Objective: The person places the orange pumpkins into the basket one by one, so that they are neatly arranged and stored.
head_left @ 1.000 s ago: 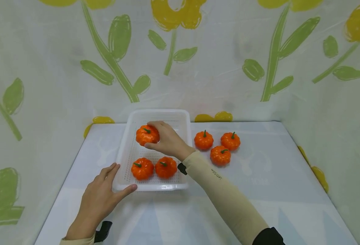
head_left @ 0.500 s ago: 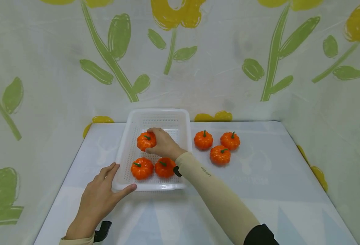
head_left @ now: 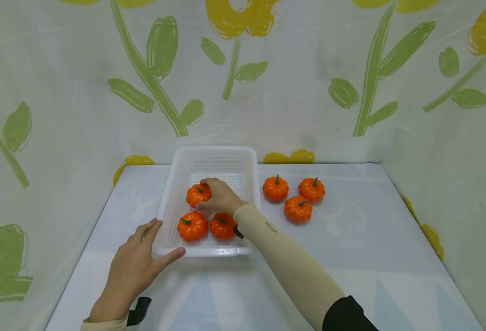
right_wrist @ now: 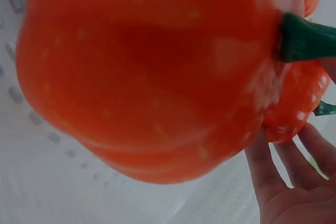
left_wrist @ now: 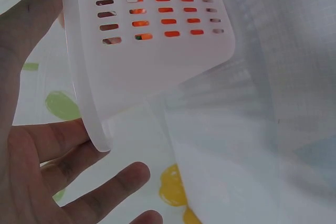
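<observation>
"Toward the left end of your feed, what shows?"

"I see a green leaf print [head_left: 17, 128] on the pale wall [head_left: 69, 133], then the left hand [head_left: 133, 266] at the near-left corner of the white basket [head_left: 214, 252]. Its thumb stands wide of its fingers, and through the left wrist camera I make out fingertips [left_wrist: 88, 160] touching the rim."

"And inside the basket?"

"Near the front I have the front-left pumpkin [head_left: 192, 226], orange with a green stem. Just behind it is the back pumpkin [head_left: 197, 196]; just to the right sits the front-right pumpkin [head_left: 221, 226], partly hidden at the wrist."

"How is the right hand [head_left: 223, 198] set?"

"Narrowed round the back pumpkin, thumb on the near side, fingers on the far side. I cannot tell whether that pumpkin touches the basket's floor."

"Farther right?"

"A beige sleeve [head_left: 284, 262] slants down to a black band [head_left: 346, 315]. Beyond it, on the white table [head_left: 363, 211], I count three more: the left loose pumpkin [head_left: 275, 189] just beside the basket, the near loose pumpkin [head_left: 298, 209], and the right loose pumpkin [head_left: 311, 190]. They lie close together; whether they touch, I cannot tell."
</observation>
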### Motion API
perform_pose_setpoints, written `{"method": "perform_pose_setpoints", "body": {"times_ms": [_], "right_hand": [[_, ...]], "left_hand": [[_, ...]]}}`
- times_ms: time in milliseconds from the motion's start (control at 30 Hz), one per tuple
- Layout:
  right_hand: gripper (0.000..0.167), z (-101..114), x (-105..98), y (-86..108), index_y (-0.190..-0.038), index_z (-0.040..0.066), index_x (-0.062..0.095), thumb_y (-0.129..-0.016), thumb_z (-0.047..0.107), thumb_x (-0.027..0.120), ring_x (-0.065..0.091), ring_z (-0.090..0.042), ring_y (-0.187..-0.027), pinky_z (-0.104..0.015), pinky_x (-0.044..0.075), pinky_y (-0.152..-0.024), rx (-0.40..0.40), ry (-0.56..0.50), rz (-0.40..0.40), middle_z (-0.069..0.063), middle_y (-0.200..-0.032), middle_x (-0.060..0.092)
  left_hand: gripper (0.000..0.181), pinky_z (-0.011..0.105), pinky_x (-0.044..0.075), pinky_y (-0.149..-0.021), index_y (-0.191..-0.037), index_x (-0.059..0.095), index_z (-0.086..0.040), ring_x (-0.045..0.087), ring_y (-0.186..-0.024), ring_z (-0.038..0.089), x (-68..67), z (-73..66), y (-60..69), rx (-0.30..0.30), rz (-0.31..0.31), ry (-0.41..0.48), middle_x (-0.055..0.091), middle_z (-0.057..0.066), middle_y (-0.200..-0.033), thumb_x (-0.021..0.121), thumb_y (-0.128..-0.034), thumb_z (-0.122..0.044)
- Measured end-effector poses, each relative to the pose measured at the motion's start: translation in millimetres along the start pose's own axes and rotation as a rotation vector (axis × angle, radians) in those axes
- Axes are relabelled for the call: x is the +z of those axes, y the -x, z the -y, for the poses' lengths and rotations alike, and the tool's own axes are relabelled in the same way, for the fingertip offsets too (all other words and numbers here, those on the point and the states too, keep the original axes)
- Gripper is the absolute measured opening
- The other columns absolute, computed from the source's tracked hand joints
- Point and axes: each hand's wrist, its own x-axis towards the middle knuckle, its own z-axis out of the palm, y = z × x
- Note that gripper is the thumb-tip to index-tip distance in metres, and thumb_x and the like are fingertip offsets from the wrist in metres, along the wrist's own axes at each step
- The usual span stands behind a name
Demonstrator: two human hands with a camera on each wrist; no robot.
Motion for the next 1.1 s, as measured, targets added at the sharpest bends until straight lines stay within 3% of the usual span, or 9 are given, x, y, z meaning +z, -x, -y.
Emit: {"method": "perform_pose_setpoints", "body": {"times_ms": [300, 1100], "right_hand": [[0.074, -4.4, 7.3, -7.5, -0.149, 0.008, 0.047, -0.088, 0.031, 0.081, 0.051, -0.022, -0.131, -0.034, 0.04, -0.113, 0.004, 0.023, 0.01, -0.006, -0.146, 0.053], [0.074, -4.1, 12.6, -8.9, -0.15, 0.015, 0.048, -0.088, 0.037, 0.081, 0.049, -0.023, -0.134, -0.037, 0.038, -0.115, 0.046, 0.054, 0.042, -0.005, -0.148, 0.051]], "left_hand": [[0.106, 0.068, 0.045, -0.093, -0.151, 0.043, 0.0, 0.052, -0.12, 0.047, -2.4, -1.4, -0.1, -0.018, 0.025, -0.006, 0.043, 0.021, -0.151, 0.064, -0.0811, -0.077], [0.105, 0.066, 0.048, -0.088, -0.151, 0.044, -0.002, 0.054, -0.116, 0.046, -3.8, -0.8, -1.0, -0.011, 0.018, -0.01, 0.044, 0.019, -0.15, 0.064, -0.0811, -0.078]]}}
